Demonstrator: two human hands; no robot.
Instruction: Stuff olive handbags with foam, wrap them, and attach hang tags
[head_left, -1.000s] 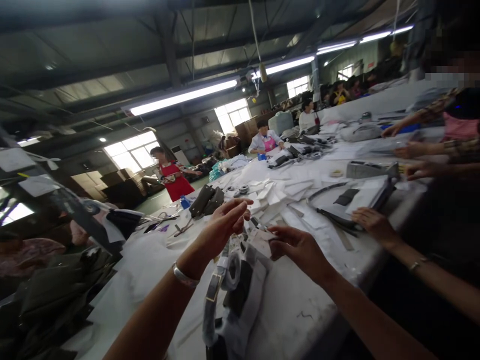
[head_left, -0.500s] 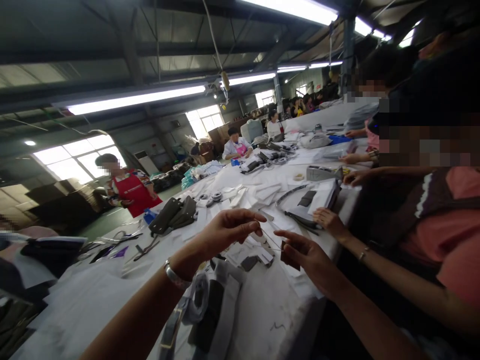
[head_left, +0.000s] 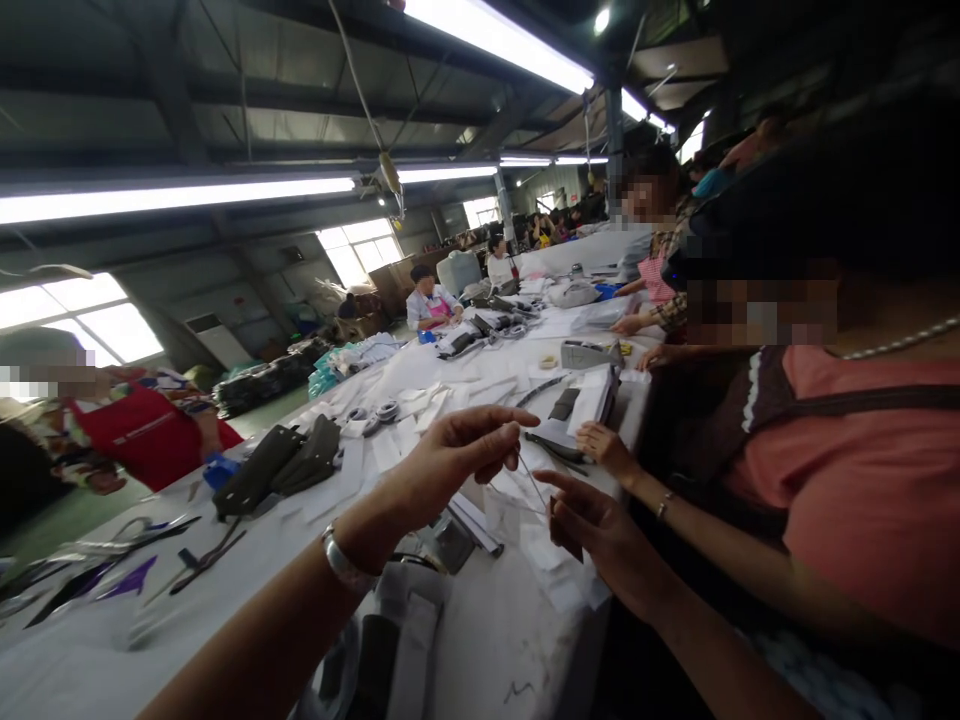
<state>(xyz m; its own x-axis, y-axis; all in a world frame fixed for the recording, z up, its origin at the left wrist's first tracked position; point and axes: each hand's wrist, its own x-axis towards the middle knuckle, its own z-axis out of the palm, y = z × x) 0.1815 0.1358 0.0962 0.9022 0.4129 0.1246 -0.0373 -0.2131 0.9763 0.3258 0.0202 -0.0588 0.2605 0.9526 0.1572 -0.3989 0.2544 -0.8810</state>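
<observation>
Thumb and fingers of my left hand (head_left: 439, 465) are pinched on one end of a thin string (head_left: 532, 478), above the table. The string runs down at a slant to my right hand (head_left: 611, 540). That hand is closed around a small dark brown tag (head_left: 568, 538), partly hidden by the fingers. Below them lie white papers (head_left: 544, 560) and a grey-wrapped piece (head_left: 454, 543). Under my left forearm rest dark straps and white-wrapped parts (head_left: 409, 640).
Close on my right, a co-worker's hand (head_left: 609, 452) touches a white-covered bag (head_left: 592, 395). Dark olive bags (head_left: 281, 465) lie on the white table (head_left: 487, 650) to the left, with straps (head_left: 202, 565) nearer. A person in a red apron (head_left: 142, 430) stands beyond the left edge.
My view has turned right, so the table and its things sit further left. The person in the red apron appears larger and nearer. Both hands keep their hold on string and tag.
</observation>
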